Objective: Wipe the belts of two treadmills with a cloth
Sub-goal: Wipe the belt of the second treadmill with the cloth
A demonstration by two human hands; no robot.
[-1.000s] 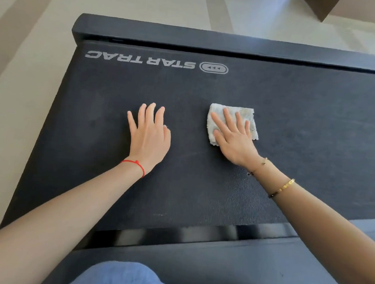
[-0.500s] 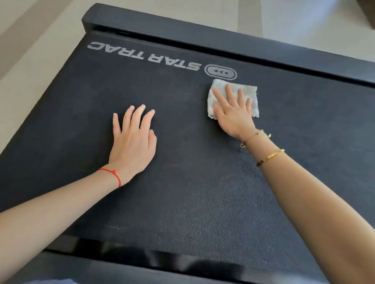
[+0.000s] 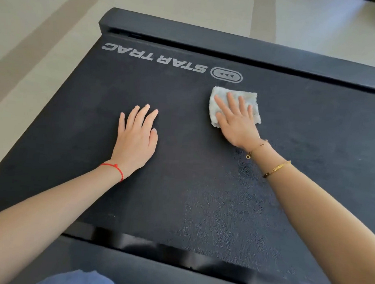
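A black treadmill belt (image 3: 202, 176) with a white STAR TRAC logo (image 3: 154, 56) fills the view. A small folded white cloth (image 3: 250, 97) lies on the belt just below the logo's badge. My right hand (image 3: 235, 120) presses flat on the cloth with straight, spread fingers. My left hand (image 3: 137, 138) rests flat on the bare belt to the left of the cloth, fingers straight and together. A damp, shinier streak (image 3: 232, 211) runs down the belt below my right wrist.
The treadmill's black end cap (image 3: 233, 43) crosses behind the belt. A glossy black side rail (image 3: 174, 254) borders the near edge. Pale tiled floor (image 3: 33, 42) lies to the left and beyond. A blue-clad knee (image 3: 79, 280) shows at the bottom.
My right hand slid the cloth away toward the logo, then stayed there. My left hand kept resting flat on the belt. The view shifted as my head moved.
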